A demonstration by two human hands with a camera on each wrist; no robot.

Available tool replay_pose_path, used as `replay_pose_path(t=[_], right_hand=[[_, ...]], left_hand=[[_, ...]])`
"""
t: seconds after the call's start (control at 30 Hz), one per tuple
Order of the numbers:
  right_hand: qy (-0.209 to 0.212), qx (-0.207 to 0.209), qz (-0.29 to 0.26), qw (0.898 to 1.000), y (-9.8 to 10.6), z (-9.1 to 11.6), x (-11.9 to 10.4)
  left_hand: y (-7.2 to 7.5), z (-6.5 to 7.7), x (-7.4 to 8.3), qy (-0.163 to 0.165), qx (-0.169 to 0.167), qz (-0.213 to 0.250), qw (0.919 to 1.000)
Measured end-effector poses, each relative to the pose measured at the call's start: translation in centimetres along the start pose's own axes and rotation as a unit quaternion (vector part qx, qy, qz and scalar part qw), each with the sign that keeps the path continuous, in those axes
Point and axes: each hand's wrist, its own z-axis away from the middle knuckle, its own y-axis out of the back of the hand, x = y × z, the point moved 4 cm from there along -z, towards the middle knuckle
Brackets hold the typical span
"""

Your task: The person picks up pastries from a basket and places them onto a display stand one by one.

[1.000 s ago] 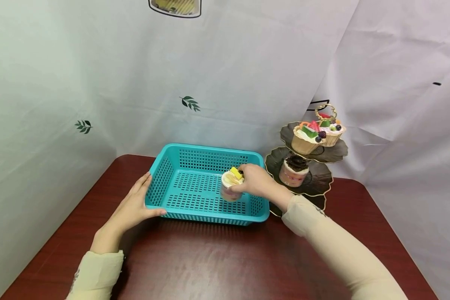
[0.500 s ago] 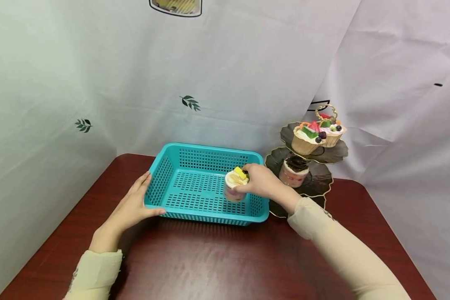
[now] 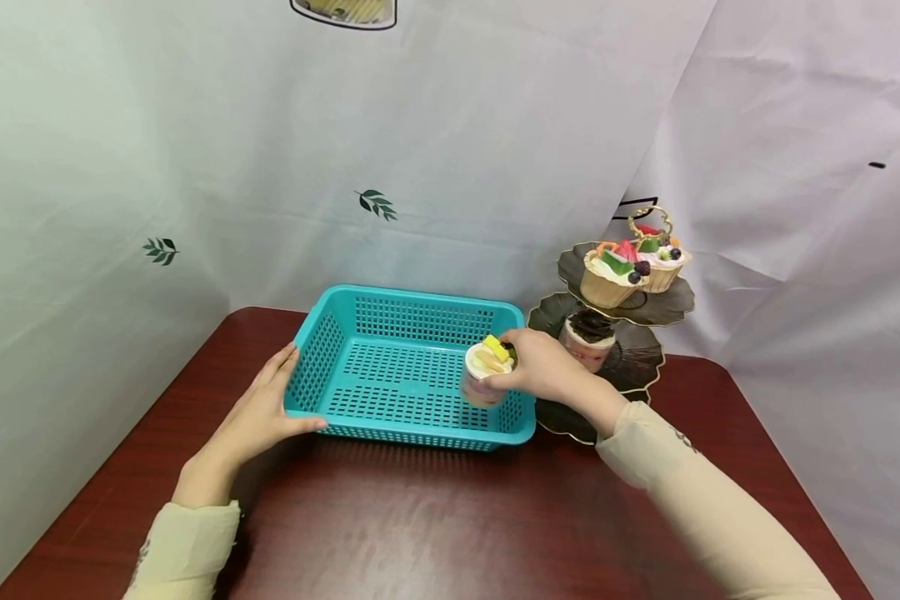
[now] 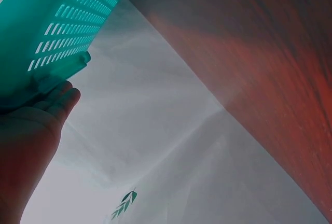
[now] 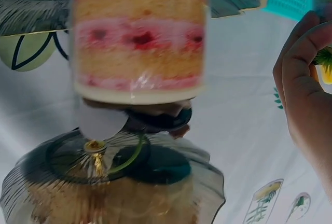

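Note:
In the head view, my right hand [image 3: 542,367] pinches a layered dessert cup [image 3: 486,377] topped with cream and yellow fruit pieces. The cup is upright over the right end of a turquoise plastic basket [image 3: 405,432]. My left hand [image 3: 258,408] lies against the basket's left end, thumb at the front corner and fingers straight along the side. In the left wrist view, its fingers [image 4: 65,102] lie along the basket rim. The right wrist view shows my right hand [image 5: 306,68] at its edge, with most of the held cup out of frame.
A tiered stand [image 3: 663,310] with dark leaf-shaped plates stands right of the basket. Two fruit tarts sit on its top plate, and a chocolate-topped dessert cup [image 3: 587,354] sits on the middle one. White printed cloth [image 3: 450,167] hangs behind the dark red table [image 3: 420,517].
My right hand has moved to the right with the dessert cup, towards the basket's right wall. The left hand has kept its place on the basket.

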Motion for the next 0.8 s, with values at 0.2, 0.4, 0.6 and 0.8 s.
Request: replay_pose_path(t=[0.2, 0.4, 0.6, 0.8], right_hand=[[0.012, 0.013, -0.004, 1.000, 0.7, 1.1, 0.5], [0.011, 0.025, -0.010, 1.000, 1.5, 2.1, 1.3], [0.005, 0.031, -0.011, 0.999, 2.2, 2.8, 2.3], [-0.003, 0.034, -0.008, 0.999, 3.0, 3.4, 3.2]], left_hand=[[0.0, 0.0, 0.0, 0.000, -0.003, -0.004, 1.0000], [0.1, -0.1, 0.0, -0.003, 0.001, -0.003, 1.0000], [0.0, 0.0, 0.0, -0.003, -0.002, 0.001, 1.0000], [0.0, 0.0, 0.0, -0.003, 0.000, 0.000, 1.0000]])
